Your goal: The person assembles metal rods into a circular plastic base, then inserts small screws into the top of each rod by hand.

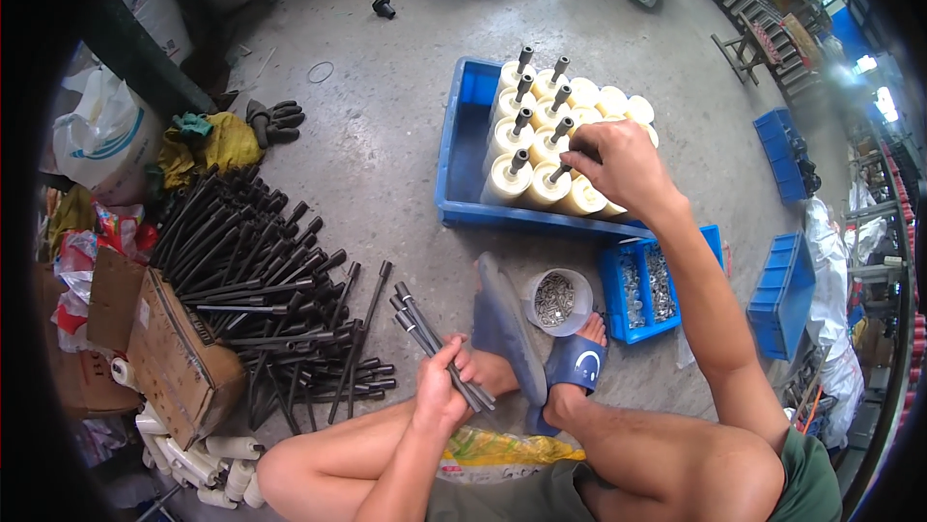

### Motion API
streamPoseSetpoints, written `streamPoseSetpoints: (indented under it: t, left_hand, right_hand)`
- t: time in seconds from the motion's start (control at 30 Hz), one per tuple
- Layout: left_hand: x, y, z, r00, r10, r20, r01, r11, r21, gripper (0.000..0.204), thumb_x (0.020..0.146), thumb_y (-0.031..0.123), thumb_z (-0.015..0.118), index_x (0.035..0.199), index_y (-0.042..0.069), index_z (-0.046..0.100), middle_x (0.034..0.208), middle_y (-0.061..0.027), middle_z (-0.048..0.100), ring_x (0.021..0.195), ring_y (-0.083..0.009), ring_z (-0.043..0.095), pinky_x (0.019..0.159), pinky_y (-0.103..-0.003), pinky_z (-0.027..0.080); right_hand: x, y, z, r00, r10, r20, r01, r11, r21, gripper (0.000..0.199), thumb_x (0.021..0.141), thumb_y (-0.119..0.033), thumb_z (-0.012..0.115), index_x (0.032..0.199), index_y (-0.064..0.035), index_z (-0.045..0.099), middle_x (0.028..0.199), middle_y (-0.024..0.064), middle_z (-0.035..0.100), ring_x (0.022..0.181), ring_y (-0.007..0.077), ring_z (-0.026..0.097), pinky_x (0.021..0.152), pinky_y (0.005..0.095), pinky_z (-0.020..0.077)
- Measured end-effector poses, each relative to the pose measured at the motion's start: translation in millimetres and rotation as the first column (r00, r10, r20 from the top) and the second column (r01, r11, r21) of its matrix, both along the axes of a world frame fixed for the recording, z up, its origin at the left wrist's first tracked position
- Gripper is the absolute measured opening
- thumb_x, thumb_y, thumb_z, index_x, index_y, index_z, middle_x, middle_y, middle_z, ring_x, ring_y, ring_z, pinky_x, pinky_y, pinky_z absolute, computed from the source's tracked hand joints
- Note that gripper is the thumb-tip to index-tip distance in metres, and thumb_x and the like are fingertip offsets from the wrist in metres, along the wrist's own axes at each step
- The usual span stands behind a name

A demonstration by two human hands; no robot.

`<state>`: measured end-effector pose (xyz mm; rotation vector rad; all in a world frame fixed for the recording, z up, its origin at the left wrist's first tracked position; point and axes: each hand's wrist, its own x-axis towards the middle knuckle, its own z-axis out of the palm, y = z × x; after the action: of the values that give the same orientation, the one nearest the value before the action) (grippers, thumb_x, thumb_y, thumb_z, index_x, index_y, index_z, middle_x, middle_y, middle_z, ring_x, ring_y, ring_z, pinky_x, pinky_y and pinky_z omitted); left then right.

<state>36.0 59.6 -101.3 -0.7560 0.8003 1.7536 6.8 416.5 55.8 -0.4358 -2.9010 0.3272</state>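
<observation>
My left hand (444, 389) is closed around several dark metal rods (417, 321) with thicker socket-like ends, held above my bent leg. My right hand (623, 163) reaches over a group of cream cylinders (583, 196). Its thumb and fingers pinch the upper end of a dark rod (560, 172) standing in a front-row cylinder. Other rods (522, 120) stand upright or slightly tilted in the cylinders of the two left columns. The cylinders sit close together in a blue crate (541, 218), and my right hand and forearm hide some at the right.
A heap of dark rods (280, 271) lies left beside an open cardboard box (179, 343). Between my sandalled feet and the crate stand a white tub (586, 302) of small metal parts and a divided blue bin (637, 331). Gloves (275, 121) lie farther back.
</observation>
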Motion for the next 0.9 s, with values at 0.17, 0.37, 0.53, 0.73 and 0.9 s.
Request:
streamPoseSetpoints:
  t: [0.17, 0.37, 0.53, 0.73, 0.9]
  left_hand:
    - [-2, 5, 14, 0.998, -0.007, -0.061, 0.011, 0.998, 0.061, 0.016, 0.105, 0.022, 0.060, 0.113, 0.008, 0.059, 0.069, 0.0025, 0.043, 0.057, -0.0126, 0.043, 0.060, -0.034, 0.043]
    - [-3, 3, 20, 0.990, -0.029, -0.137, 0.039, 0.996, 0.075, 0.015, 0.105, 0.019, 0.060, 0.113, 0.007, 0.059, 0.069, 0.0023, 0.043, 0.055, -0.0124, 0.044, 0.056, -0.034, 0.043]
    - [-2, 8, 32, 0.979, -0.099, -0.179, 0.117, 0.989, 0.092, 0.014, 0.106, 0.019, 0.059, 0.112, 0.006, 0.058, 0.067, 0.0032, 0.040, 0.051, -0.0105, 0.040, 0.049, -0.031, 0.040]
    - [-4, 9, 40, 0.922, -0.189, -0.338, 0.226, 0.971, 0.075, 0.043, 0.111, 0.046, 0.047, 0.112, 0.004, 0.056, 0.063, 0.0020, 0.036, 0.046, -0.0101, 0.034, 0.044, -0.031, 0.037]
    - [-9, 15, 55, 0.852, -0.235, -0.467, 0.308, 0.948, 0.084, 0.055, 0.111, 0.053, 0.038, 0.118, 0.001, 0.054, 0.062, -0.0002, 0.036, 0.046, -0.0114, 0.033, 0.045, -0.031, 0.038]
  right_hand:
    - [2, 2, 4, 0.987, 0.134, -0.093, -0.144, 0.983, -0.111, 0.026, 0.084, -0.023, 0.079, 0.101, -0.0029, 0.074, 0.087, 0.0166, 0.074, 0.085, 0.0347, 0.071, 0.082, 0.0431, 0.0550]
    - [-11, -17, 11, 0.983, -0.091, 0.158, 0.087, 0.996, 0.027, 0.037, 0.083, -0.032, 0.082, 0.102, -0.0013, 0.074, 0.087, 0.0196, 0.072, 0.089, 0.0362, 0.071, 0.083, 0.0454, 0.0547]
    - [-3, 8, -19, 0.978, 0.210, 0.002, -0.209, 0.977, -0.039, 0.031, 0.083, -0.025, 0.081, 0.101, -0.0012, 0.073, 0.092, 0.0201, 0.073, 0.093, 0.0375, 0.070, 0.082, 0.0466, 0.0549]
    - [2, -8, -8, 0.993, -0.113, -0.019, 0.112, 0.993, -0.034, 0.034, 0.083, -0.028, 0.080, 0.101, -0.0011, 0.069, 0.091, 0.0188, 0.071, 0.091, 0.0388, 0.069, 0.081, 0.0494, 0.0551]
    - [3, 10, -38, 0.998, 0.061, -0.006, -0.061, 0.995, -0.074, 0.029, 0.083, -0.026, 0.079, 0.091, -0.0013, 0.069, 0.083, 0.0197, 0.070, 0.085, 0.0403, 0.069, 0.078, 0.0495, 0.0551]
